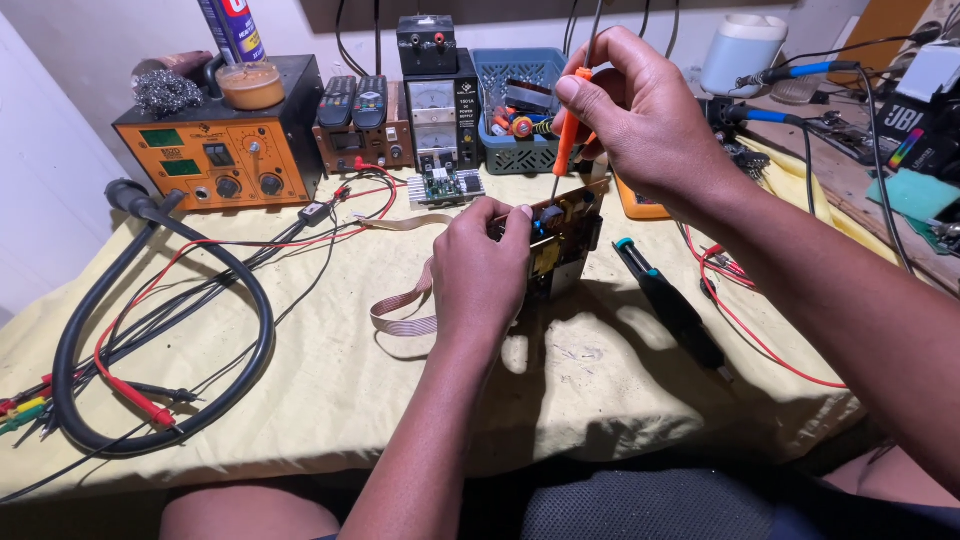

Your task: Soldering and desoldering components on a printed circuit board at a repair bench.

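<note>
My left hand (483,270) grips a brown circuit board (565,235) and holds it upright above the yellow cloth (330,360). My right hand (640,115) holds an orange-handled screwdriver (566,135) nearly vertical, its tip down on the board's top edge. A flat ribbon cable (400,318) curls away from the board to the left. A black and teal tool (668,305) lies on the cloth just right of the board.
An orange soldering station (225,150) stands at the back left, a meter unit (438,110) and a blue basket (520,100) of parts behind. A thick black hose (240,300) and red and black leads (140,400) loop on the left. Soldering irons (800,72) lie at the right.
</note>
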